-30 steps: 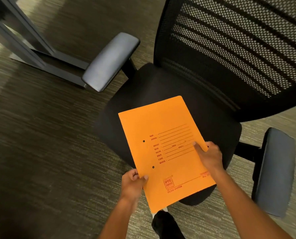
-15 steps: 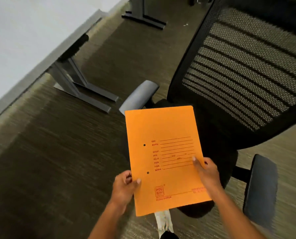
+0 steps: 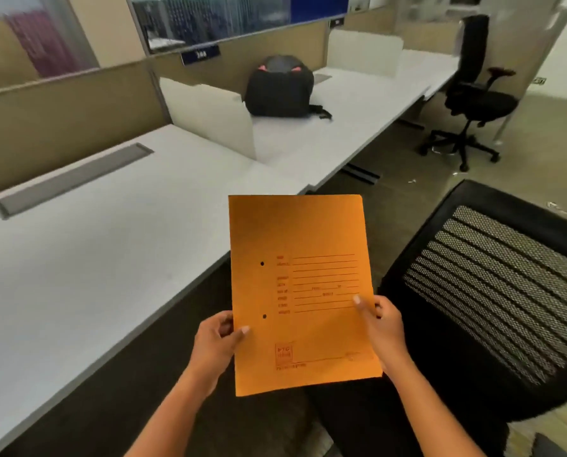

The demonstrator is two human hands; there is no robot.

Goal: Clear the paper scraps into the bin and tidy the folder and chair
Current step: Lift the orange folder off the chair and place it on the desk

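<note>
Holding the orange folder point(image 3: 300, 291) up in the air with both hands, printed side facing the camera. Left hand point(image 3: 214, 346) is pinching its left edge, thumb on top, and right hand point(image 3: 382, 331) is gripping the right edge. It's hovering over the white desk point(image 3: 94, 258) edge, with the mesh-back chair point(image 3: 493, 291) just to the right. A black backpack point(image 3: 280, 85) is sitting further down the desk.

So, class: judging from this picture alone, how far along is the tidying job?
Done: nothing visibly finished. In hand: both hands, left and right, grip the orange folder above the desk. Left: set it down, tuck in the chair, bin the floor scraps.
</note>
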